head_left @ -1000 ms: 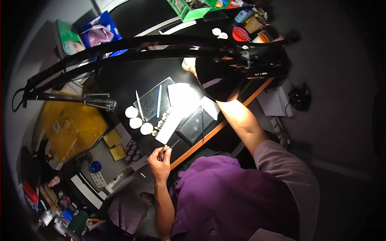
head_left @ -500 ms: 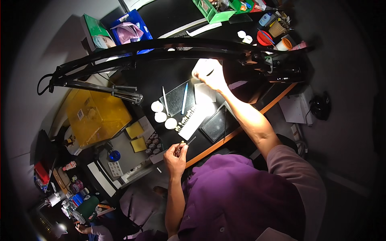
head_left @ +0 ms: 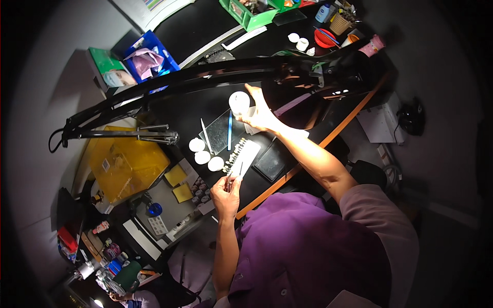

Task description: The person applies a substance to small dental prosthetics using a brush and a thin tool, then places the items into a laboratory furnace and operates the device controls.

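two hands moved closer together, holding one tool (plus one jar).

Centre of the desk, the dark slab takes the light: flat, glassy-looking, lightly scuffed, and whether glass or plastic, it's hard to call! On it, a smooth blue stick, plastic by its look. Just above the slab, the white jar glares, smooth, its finish nearly burnt out. Below and right, a white card, paper-like and flat. Left of the slab, smooth white pots; farther left, a yellow box, see-through glossy plastic! Up above, the lamp arm gleams glossy black; far upper right, a rough woven basket. Below, a wood-look desk edge, then a purple garment, matt, softly creased cloth.
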Demonstrator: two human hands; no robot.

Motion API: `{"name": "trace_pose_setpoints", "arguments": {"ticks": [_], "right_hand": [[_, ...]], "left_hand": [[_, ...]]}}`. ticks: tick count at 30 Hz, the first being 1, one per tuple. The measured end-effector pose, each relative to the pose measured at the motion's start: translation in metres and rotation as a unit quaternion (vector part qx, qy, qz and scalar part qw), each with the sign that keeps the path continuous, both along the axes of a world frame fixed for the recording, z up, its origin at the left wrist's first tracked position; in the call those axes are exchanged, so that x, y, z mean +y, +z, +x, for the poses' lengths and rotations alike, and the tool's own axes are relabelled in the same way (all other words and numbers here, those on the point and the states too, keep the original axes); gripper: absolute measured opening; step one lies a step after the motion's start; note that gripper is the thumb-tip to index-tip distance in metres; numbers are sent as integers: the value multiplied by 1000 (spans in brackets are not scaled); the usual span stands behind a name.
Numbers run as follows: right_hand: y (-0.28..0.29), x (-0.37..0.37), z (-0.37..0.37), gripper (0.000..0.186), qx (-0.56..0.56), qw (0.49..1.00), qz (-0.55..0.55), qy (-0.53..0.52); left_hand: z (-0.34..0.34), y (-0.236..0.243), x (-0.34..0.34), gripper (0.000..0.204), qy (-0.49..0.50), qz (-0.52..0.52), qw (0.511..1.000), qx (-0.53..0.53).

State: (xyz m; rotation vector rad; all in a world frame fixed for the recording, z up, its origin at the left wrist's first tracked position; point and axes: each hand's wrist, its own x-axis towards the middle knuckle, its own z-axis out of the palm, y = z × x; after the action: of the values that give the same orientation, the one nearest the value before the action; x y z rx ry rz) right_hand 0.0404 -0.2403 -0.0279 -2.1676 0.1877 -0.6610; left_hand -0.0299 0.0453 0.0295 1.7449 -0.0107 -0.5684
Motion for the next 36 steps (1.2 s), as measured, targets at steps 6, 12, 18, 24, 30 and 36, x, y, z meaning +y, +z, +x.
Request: {"name": "trace_pose_setpoints", "arguments": {"ticks": [6, 12, 18, 24, 30, 36], "right_hand": [[24, 29, -84, 43, 185, 915, 333, 136], [11, 41, -114, 24, 162, 890, 358, 232], [4, 6, -111, 20, 238, 860, 419, 167], [-25, -40, -79, 52, 11, 982, 170, -77], [-55, -112, -129, 34, 144, 791, 448, -390], [-32, -168, -147, 32, 56, 873, -167, -455]], "left_hand": [[13, 5, -12, 12, -55, 19, 998, -1], [18, 9, -36, 12, -124, 8, 992, 3], [20, 11, -55, 18, -101, -46, 993, 29], [25, 1, -53, 21, -75, -180, 948, 252], [19, 12, -61, 19, -52, -202, 913, 350], [18, -6, -50, 28, 1, -254, 858, 447]]}}
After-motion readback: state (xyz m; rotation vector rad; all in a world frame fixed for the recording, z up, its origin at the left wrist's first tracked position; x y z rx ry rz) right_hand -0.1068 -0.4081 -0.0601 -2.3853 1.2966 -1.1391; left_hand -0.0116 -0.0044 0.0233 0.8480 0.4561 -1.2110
